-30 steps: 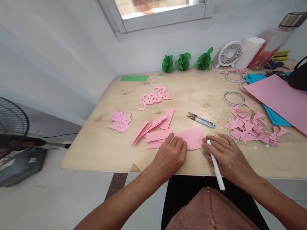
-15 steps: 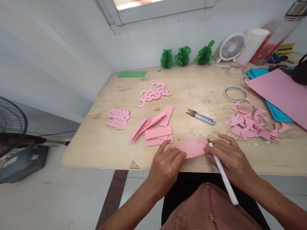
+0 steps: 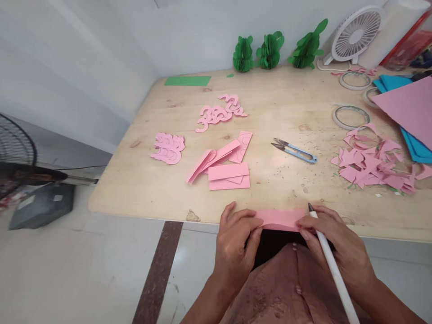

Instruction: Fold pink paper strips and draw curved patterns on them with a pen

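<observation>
A strip of pink paper (image 3: 281, 218) is stretched between my two hands at the table's front edge, its near side curling over. My left hand (image 3: 238, 236) pinches its left end between thumb and fingers. At the right end, my right hand (image 3: 332, 238) grips the paper with thumb and forefinger. A white pen (image 3: 332, 265) also rests in my right hand, its dark tip pointing up and away. Just beyond lie folded pink paper pieces (image 3: 228, 176), some with drawn curves. Blue-handled thread snips (image 3: 294, 150) lie farther off, blades to the left.
Pink scraps (image 3: 371, 159) are heaped on the right, near tape rolls (image 3: 351, 118) and pink and blue sheets (image 3: 410, 108). Cut curved pieces (image 3: 221, 112) and a scalloped stack (image 3: 168, 148) lie left. Green paper figures (image 3: 269, 50) and a white fan (image 3: 358, 36) stand by the wall.
The pink strip and both hands have come nearer the table's edge, and the strip now shows a curled near side. The view has tilted down, so the window has left the picture.
</observation>
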Tool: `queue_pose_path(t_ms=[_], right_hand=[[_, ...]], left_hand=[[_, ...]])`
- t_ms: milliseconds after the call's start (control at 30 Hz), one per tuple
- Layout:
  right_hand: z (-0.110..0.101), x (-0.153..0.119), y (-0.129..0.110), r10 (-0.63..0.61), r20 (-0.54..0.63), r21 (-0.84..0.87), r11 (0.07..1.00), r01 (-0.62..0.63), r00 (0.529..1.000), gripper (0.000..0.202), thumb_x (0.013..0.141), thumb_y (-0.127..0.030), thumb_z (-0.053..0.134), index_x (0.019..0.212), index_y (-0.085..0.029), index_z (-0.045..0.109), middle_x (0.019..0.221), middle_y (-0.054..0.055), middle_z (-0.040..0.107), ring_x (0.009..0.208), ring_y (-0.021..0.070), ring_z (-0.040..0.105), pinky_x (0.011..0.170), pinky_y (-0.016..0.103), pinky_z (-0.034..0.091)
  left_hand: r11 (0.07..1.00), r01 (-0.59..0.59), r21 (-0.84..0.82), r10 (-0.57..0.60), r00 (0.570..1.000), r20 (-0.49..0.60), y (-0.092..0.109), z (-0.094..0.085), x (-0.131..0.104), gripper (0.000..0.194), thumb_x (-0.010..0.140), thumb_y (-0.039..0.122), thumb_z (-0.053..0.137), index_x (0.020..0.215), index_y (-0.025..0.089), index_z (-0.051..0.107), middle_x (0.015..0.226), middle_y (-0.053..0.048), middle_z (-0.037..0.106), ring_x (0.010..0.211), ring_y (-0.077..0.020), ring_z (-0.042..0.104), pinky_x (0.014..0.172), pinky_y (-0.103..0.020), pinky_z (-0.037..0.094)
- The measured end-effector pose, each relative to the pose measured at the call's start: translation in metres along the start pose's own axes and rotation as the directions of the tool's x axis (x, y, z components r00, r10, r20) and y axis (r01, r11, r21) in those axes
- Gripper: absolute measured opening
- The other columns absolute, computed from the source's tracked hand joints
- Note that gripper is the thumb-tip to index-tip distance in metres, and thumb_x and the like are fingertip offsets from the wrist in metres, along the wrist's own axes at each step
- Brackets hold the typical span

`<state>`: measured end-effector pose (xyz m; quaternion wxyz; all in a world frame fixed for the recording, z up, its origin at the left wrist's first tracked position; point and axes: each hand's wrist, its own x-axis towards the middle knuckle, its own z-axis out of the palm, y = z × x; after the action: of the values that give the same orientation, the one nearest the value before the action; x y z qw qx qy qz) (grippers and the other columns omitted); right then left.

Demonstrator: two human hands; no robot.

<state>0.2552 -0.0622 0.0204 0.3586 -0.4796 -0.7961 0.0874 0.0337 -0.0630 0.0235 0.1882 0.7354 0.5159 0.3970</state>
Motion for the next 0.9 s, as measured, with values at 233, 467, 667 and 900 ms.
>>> queue_pose_path(t_ms=[233,467,667,900], right_hand=[[0.008,0.001,-0.006,0.046,-0.02,0.019,0.999,-0.046,0.999,0.018,0.087,-0.008,0.06,0.097,-0.023,0.061,0.076,-0.001,0.065,0.07,0.0163,0.063,0.094,0.043,0.047],[0.006,0.007,-0.002,0.024,0.034,0.03,0.999,-0.025,0.999,0.017,0.087,-0.009,0.059,0.098,-0.022,0.061,0.08,0.002,0.066,0.074,0.0179,0.062,0.082,0.038,0.046],[0.006,0.01,0.001,0.001,0.072,0.029,1.0,-0.003,0.997,0.016,0.088,-0.011,0.059,0.101,-0.02,0.062,0.078,0.003,0.064,0.072,0.0169,0.059,0.075,0.035,0.045],[0.005,0.008,0.004,0.0,0.061,-0.039,0.999,0.003,0.998,0.016,0.089,-0.013,0.059,0.105,-0.019,0.059,0.084,0.003,0.064,0.079,0.0183,0.06,0.076,0.035,0.046]], left_hand=[[0.999,0.004,0.04,0.0,0.993,-0.118,0.004,0.01,-0.003,0.02,0.089,0.006,0.054,0.103,0.019,0.062,0.09,-0.003,0.071,0.092,-0.0161,0.066,0.102,-0.045,0.046],[0.879,-0.372,0.299,0.358,0.928,0.1,0.005,0.027,-0.03,0.031,0.092,0.018,0.053,0.121,0.019,0.064,0.131,-0.006,0.064,0.143,-0.0272,0.033,0.12,-0.057,0.006],[0.854,-0.366,0.37,0.312,0.929,0.199,-0.006,0.037,-0.039,0.041,0.09,0.021,0.058,0.131,0.022,0.059,0.143,-0.008,0.054,0.146,-0.0295,0.029,0.119,-0.06,0.005],[0.87,-0.302,0.39,0.267,0.953,0.144,-0.004,0.046,-0.049,0.047,0.088,0.015,0.055,0.134,0.021,0.055,0.151,-0.009,0.043,0.143,-0.0309,0.032,0.116,-0.063,0.009]])
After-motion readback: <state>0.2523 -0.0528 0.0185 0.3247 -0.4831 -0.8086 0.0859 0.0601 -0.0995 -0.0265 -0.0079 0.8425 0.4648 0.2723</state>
